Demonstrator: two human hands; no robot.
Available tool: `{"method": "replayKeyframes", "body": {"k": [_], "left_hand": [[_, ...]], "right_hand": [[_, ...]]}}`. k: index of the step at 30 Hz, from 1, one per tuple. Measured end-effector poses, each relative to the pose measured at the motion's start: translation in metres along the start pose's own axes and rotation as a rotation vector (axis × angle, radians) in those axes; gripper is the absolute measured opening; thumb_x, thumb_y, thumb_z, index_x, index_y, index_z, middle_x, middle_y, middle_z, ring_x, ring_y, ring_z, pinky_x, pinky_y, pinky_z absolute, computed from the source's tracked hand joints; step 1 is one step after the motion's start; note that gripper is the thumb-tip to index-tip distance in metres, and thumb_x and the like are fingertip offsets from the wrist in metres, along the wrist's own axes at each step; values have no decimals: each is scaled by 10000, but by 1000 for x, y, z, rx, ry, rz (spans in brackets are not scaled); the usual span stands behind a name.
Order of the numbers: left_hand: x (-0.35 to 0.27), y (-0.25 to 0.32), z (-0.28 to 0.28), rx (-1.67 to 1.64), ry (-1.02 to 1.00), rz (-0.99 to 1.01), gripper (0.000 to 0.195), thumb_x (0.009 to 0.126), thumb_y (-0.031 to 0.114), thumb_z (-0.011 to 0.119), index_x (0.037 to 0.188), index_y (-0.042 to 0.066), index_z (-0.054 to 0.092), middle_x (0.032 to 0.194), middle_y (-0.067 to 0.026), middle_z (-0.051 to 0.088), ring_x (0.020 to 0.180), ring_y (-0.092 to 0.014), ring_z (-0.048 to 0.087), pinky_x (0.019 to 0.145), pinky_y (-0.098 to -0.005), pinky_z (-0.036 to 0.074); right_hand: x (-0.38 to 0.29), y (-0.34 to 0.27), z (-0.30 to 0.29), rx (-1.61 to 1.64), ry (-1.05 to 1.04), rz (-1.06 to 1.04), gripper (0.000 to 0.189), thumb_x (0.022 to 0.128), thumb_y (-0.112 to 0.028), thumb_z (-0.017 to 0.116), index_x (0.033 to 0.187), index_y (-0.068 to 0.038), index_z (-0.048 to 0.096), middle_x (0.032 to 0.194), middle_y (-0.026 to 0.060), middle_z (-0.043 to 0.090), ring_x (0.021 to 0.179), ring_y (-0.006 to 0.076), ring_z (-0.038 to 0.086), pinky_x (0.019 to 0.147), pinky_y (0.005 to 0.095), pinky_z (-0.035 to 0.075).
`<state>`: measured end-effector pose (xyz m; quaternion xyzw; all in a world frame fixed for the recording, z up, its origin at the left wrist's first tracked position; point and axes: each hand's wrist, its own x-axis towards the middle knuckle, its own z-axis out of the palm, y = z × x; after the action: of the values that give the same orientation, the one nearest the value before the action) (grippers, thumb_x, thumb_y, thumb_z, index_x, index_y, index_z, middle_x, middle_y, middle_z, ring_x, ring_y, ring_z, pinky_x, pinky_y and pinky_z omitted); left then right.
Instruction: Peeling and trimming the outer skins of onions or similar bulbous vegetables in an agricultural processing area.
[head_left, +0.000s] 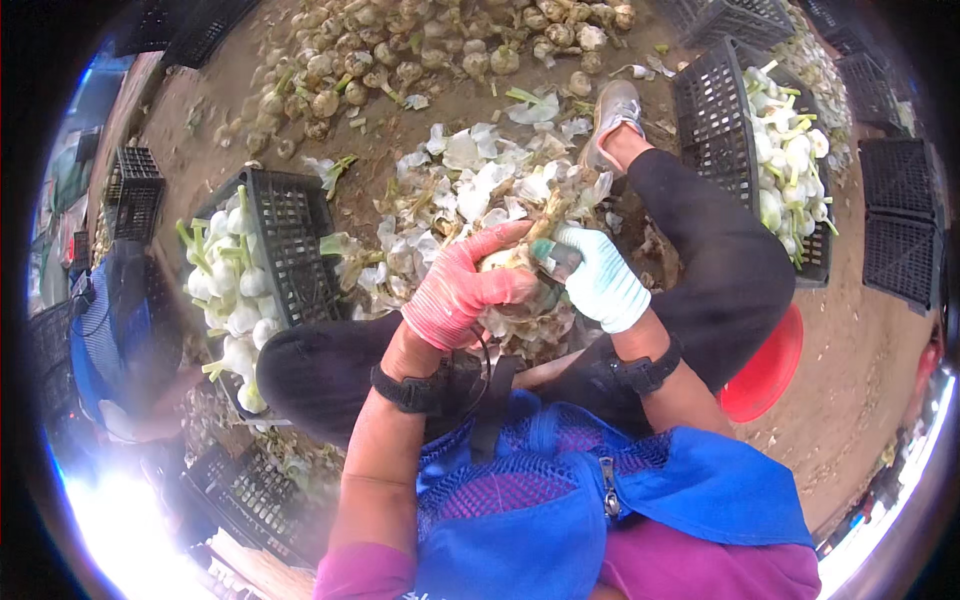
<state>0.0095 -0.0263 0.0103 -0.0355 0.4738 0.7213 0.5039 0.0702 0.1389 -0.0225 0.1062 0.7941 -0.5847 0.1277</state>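
My left hand (469, 281), in a red knitted glove, grips a garlic bulb (510, 259) whose brownish stem (553, 210) points up and away. My right hand (604, 277), in a pale blue-white glove, is closed around a small hand tool (556, 259) with green and grey parts, pressed up against the bulb. The tool's working edge cannot be made out. Just beyond and below both hands lies a heap of papery garlic skins (469, 172).
Black plastic crates of trimmed white garlic stand at left (292, 240) and right (716, 120). Untrimmed garlic bulbs (390, 64) are piled ahead on the dirt floor. A red plastic stool or basin (766, 367) is beside my right thigh. Another person (124, 330) sits at far left.
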Motion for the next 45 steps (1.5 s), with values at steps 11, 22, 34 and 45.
{"method": "replayKeyframes", "body": {"k": [11, 22, 34, 45], "left_hand": [[-4, -9, 4, 87, 38, 33, 536, 708, 31, 648, 1208, 12, 455, 834, -17, 588, 679, -59, 528, 607, -202, 445], [-12, -11, -7, 28, -22, 12, 531, 715, 61, 632, 1208, -6, 443, 859, -47, 600, 679, -79, 544, 629, -206, 443], [-6, -32, 5, 238, 120, 420, 929, 666, 79, 715, 1358, 58, 96, 1294, -125, 288, 1031, -214, 473, 763, -311, 486], [17, -28, -32, -1016, -645, -247, 548, 854, 534, 354, 1069, 61, 525, 967, -112, 576, 956, -185, 538, 801, -324, 457]], "right_hand": [[-12, -4, 7, 195, 135, -46, 205, 819, -69, 523, 983, 43, 574, 865, 112, 620, 753, 141, 563, 683, 258, 440], [-15, 1, 9, -26, 171, -231, 120, 750, -109, 547, 751, 10, 560, 623, 188, 506, 586, 368, 487, 546, 399, 389], [-9, -4, 15, -108, 382, -180, 112, 689, -72, 526, 762, 7, 557, 738, 203, 541, 711, 387, 521, 625, 405, 421], [-24, -26, 26, 662, 229, -166, 145, 805, -16, 514, 930, 37, 564, 808, 31, 588, 707, 69, 533, 609, 205, 433]]}}
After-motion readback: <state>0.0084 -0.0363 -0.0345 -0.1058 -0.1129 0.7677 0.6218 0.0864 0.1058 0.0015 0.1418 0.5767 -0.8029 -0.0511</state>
